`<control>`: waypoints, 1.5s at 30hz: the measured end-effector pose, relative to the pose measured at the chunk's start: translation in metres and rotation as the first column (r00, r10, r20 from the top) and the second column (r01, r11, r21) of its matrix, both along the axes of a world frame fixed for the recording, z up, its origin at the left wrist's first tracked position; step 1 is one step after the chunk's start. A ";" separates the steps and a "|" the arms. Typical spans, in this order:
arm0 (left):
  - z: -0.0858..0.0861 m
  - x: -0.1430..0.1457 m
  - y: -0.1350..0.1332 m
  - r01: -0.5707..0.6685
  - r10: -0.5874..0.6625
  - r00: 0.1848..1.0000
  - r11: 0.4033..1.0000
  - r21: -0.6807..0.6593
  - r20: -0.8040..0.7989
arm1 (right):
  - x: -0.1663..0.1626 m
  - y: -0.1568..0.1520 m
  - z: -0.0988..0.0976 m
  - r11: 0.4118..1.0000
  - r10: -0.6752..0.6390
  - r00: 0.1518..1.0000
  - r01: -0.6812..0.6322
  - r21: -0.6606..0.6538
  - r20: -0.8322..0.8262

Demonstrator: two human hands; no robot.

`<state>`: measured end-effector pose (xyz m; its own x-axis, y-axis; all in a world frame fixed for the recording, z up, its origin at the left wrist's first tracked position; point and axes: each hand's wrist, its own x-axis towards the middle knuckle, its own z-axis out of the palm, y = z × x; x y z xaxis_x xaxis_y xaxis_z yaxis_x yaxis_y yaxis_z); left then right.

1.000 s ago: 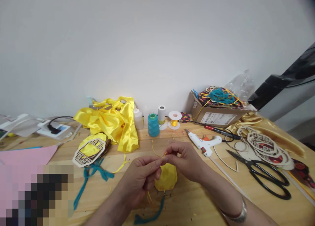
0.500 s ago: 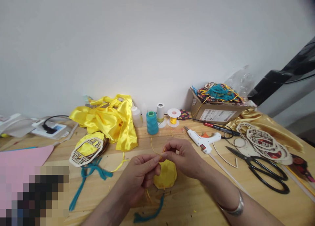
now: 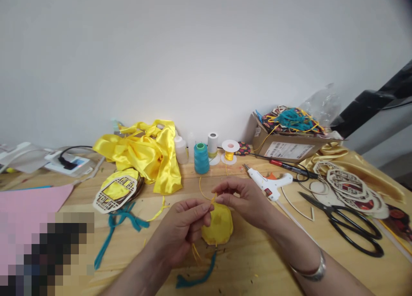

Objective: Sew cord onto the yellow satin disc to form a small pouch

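Note:
My left hand and my right hand meet over the middle of the wooden table, each pinching a thin yellow cord between thumb and forefinger. The cord loops back toward a small spool of yellow cord. Under my fingers lies a small yellow satin pouch. A teal tassel strand trails from below the pouch toward me. A silver bangle sits on my right wrist.
Yellow satin fabric, a laser-cut wooden frame and a teal ribbon lie left. A teal thread cone, a white glue gun, black scissors, wooden cut-outs and a cardboard box stand behind and right. Pink paper is far left.
My hands stay together on the cord; the right hand's fingers have shifted slightly on it. The view has drifted a little.

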<state>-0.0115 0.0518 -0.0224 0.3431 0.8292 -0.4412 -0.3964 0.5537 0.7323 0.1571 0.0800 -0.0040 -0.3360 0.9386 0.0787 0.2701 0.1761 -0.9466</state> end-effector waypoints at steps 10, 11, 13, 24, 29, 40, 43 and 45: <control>0.002 0.001 -0.001 0.012 -0.006 0.994 0.999 0.046 -0.111 | 0.006 0.001 0.009 1.000 0.001 0.999 -0.001 0.016 -0.040; 0.002 0.001 -0.001 0.016 -0.010 0.993 0.999 0.047 -0.118 | 0.006 0.002 0.008 1.000 0.004 0.999 -0.003 0.024 -0.035; 0.002 0.002 -0.001 0.022 -0.016 0.992 0.999 0.046 -0.127 | 0.008 0.002 0.006 0.999 0.015 0.999 -0.014 0.031 -0.028; 0.004 0.003 -0.002 0.047 -0.046 0.983 0.999 0.003 -0.177 | 0.011 0.003 0.006 0.987 0.123 0.992 -0.122 0.104 -0.003; 0.004 0.004 -0.003 0.103 -0.098 0.977 0.995 0.015 -0.190 | 0.011 0.002 0.007 0.976 0.174 0.985 -0.174 0.129 0.011; 0.006 0.001 -0.002 0.094 -0.075 0.984 0.989 0.116 -0.163 | 0.004 0.004 -0.003 0.960 0.089 0.987 -0.122 -0.252 -0.136; 0.004 0.000 -0.001 0.029 -0.014 0.990 0.993 0.112 -0.138 | 0.002 0.003 -0.004 0.952 0.055 0.982 -0.106 -0.289 -0.180; 0.004 0.000 -0.001 -0.004 0.018 0.992 0.994 0.110 -0.122 | 0.000 0.002 -0.005 0.955 0.037 0.981 -0.090 -0.281 -0.188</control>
<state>-0.0114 0.0508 -0.0183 0.2826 0.8783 -0.3857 -0.3053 0.4635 0.8318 0.1576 0.0822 -0.0089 -0.4010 0.9073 -0.1264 0.0890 -0.0987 -0.9911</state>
